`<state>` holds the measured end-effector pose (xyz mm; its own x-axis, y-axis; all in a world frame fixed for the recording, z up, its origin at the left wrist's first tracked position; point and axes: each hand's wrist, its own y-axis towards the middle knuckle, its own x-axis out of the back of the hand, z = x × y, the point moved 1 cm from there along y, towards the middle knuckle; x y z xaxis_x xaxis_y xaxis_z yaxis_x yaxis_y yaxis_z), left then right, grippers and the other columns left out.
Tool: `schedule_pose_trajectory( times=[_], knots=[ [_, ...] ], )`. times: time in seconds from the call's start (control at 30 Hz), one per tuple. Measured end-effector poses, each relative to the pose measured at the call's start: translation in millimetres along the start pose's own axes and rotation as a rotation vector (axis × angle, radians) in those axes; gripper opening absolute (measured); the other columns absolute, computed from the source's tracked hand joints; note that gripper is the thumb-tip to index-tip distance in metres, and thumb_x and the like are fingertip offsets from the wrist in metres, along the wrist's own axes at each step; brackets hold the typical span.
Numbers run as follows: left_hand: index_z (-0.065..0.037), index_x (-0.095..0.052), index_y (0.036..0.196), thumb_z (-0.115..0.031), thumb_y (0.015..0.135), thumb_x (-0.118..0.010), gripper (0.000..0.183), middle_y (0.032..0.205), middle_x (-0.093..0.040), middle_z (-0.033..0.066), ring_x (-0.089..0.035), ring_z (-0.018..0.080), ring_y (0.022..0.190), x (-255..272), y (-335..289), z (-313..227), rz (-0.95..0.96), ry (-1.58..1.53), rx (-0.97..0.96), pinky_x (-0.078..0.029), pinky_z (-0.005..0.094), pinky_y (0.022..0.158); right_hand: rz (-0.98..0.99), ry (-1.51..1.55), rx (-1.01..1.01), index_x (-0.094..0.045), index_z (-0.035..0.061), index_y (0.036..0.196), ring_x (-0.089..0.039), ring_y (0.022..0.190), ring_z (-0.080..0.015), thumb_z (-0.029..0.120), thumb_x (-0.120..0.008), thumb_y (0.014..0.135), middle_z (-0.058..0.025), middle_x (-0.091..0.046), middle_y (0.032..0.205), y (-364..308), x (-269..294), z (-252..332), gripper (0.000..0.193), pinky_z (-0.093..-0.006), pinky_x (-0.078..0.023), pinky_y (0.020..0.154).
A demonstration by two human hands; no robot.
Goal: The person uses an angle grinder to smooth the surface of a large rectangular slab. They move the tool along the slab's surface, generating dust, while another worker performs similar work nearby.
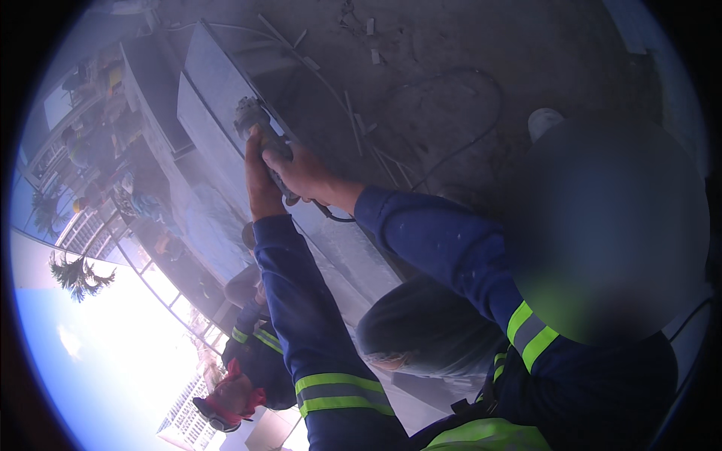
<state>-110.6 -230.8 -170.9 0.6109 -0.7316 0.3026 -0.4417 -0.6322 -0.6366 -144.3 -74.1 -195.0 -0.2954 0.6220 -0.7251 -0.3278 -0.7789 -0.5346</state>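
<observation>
An angle grinder (250, 114) with a grey head is gripped in both of my hands, its head pointing away from me. My left hand (260, 180) is closed round the body just behind the head. My right hand (307, 174) wraps the body farther back, thumb forward. A dark power cord (331, 216) leaves the rear end below my right wrist. Under the tool lies a large pale flat panel (207, 75) with a dark line along it. The disc is hidden, and I cannot tell whether it touches the panel.
A long loose cable (496, 113) curves over the dusty floor (436, 45). Thin offcut strips (353, 120) lie beside the panel. A person in a red head covering (239, 391) is close on my left. A white bucket-like object (543, 122) stands at the right. Railings (150, 274) edge the left side.
</observation>
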Motion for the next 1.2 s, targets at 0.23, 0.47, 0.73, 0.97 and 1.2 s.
schedule_pose_trajectory(
  times=[0.23, 0.47, 0.73, 0.97, 1.2],
  knots=[
    [-0.004, -0.062, 0.145, -0.053, 0.11, -0.069, 0.061, 0.113, -0.072, 0.0122, -0.075, 0.0243, 0.096, 1.9, -3.1, -2.3, 0.038, -0.039, 0.072, -0.063, 0.0397, 0.085, 0.024, -0.051, -0.024, -0.053, -0.0067, 0.151, -0.076, 0.065, -0.0242, 0.051, -0.06, 0.114, -0.0215, -0.076, 0.105, -9.1, 2.9, 6.5, 0.069, -0.0348, -0.056, 0.045],
    [-0.003, -0.07, 0.125, -0.061, 0.106, -0.071, 0.062, 0.102, -0.074, 0.0114, -0.074, 0.0243, 0.087, -4.3, -6.1, 1.7, -0.031, 0.003, -0.02, -0.061, 0.0396, 0.081, 0.039, -0.028, -0.031, -0.054, -0.0099, 0.145, -0.075, 0.062, -0.0247, 0.054, -0.058, 0.115, -0.0232, -0.075, 0.102, -3.4, -0.4, -4.8, 0.071, -0.0355, -0.056, 0.045],
    [-0.005, -0.07, 0.128, -0.059, 0.105, -0.073, 0.059, 0.102, -0.073, 0.0107, -0.073, 0.0235, 0.088, -13.3, -14.8, -5.8, -0.048, 0.003, -0.027, -0.061, 0.0396, 0.08, -0.029, -0.025, -0.018, -0.061, -0.0014, 0.129, -0.058, 0.05, -0.014, 0.054, -0.056, 0.117, -0.0089, -0.066, 0.083, -3.9, -4.5, -8.1, 0.057, -0.0328, -0.041, 0.039],
    [-0.005, -0.067, 0.135, -0.053, 0.11, -0.07, 0.054, 0.104, -0.072, 0.011, -0.074, 0.0246, 0.089, -10.3, -15.6, -7.7, -0.01, -0.01, 0.055, -0.061, 0.0387, 0.08, 0.053, 0.007, -0.026, -0.058, -0.0077, 0.137, -0.064, 0.052, -0.0189, 0.054, -0.061, 0.113, -0.0154, -0.071, 0.089, 5.7, 0.3, -10.3, 0.067, -0.0356, -0.046, 0.039],
    [-0.005, -0.067, 0.139, -0.053, 0.11, -0.07, 0.057, 0.106, -0.072, 0.0111, -0.073, 0.0245, 0.093, -13.5, -15.1, -6.2, -0.06, -0.025, 0.055, -0.06, 0.0402, 0.083, 0.044, 0.023, -0.004, -0.063, -0.0009, 0.129, -0.056, 0.048, -0.0141, 0.055, -0.054, 0.117, -0.0081, -0.066, 0.078, 1.5, -1.8, -6.1, 0.058, -0.0327, -0.04, 0.039]
  ],
)
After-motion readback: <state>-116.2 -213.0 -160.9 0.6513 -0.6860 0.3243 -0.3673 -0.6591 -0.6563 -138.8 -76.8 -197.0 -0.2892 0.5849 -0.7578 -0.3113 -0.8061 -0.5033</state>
